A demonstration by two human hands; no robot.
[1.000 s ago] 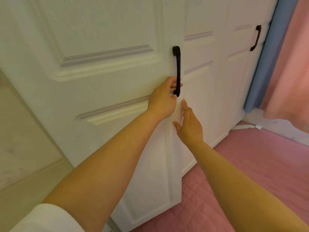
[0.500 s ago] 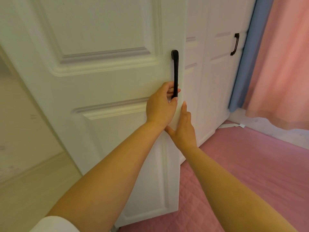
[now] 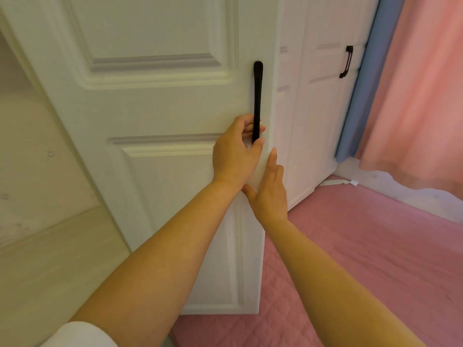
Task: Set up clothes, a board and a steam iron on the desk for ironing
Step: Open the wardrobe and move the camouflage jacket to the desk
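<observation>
Head view caught me barely started: my left hand [image 3: 236, 156] gripped the wardrobe door's black handle [image 3: 257, 101], my flat right hand [image 3: 269, 189] touched its edge just below, and no clothes, board or iron showed.

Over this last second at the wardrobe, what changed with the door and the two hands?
The white door has swung further open towards the person, so more of the wardrobe interior shows at left. The left hand still grips the black handle; the right hand stays flat at the door's edge. Nothing was let go.
</observation>
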